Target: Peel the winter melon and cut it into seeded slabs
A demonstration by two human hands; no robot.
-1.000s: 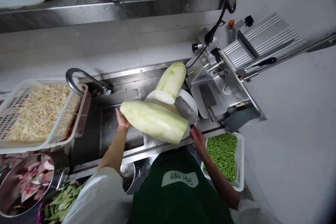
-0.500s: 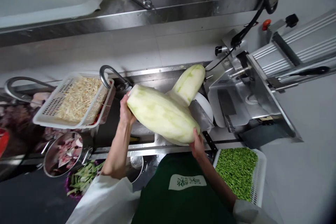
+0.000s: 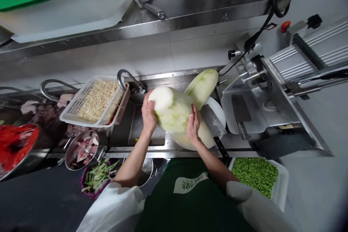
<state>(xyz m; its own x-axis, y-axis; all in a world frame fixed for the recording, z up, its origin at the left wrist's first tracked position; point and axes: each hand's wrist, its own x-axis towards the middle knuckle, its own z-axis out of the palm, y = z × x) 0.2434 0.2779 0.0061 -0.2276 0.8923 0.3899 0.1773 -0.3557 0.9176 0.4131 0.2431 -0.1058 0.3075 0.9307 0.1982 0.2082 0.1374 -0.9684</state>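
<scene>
Between my two hands is a large peeled winter melon, pale green-white, its flat cut end tilted up toward me at the left. My left hand wraps round the cut end, thumb on top. My right hand presses against the other side, fingers curved over the surface. Behind it a second peeled winter melon slants up to the right. Another pale melon shows partly below my right hand; the held one hides the rest. A wide metal blade lies just right of the melons, with a white plate partly beneath it.
Left of the sink and its faucet stands a white basket of pale shreds. Pots of meat stand nearer. A metal slicing machine holds a cleaver. Chopped greens fill a basket at right.
The melon has swung from lying lengthwise to showing its cut end toward me. My left hand now grips higher round that end; my right hand has shifted left along its side. The view moved left.
</scene>
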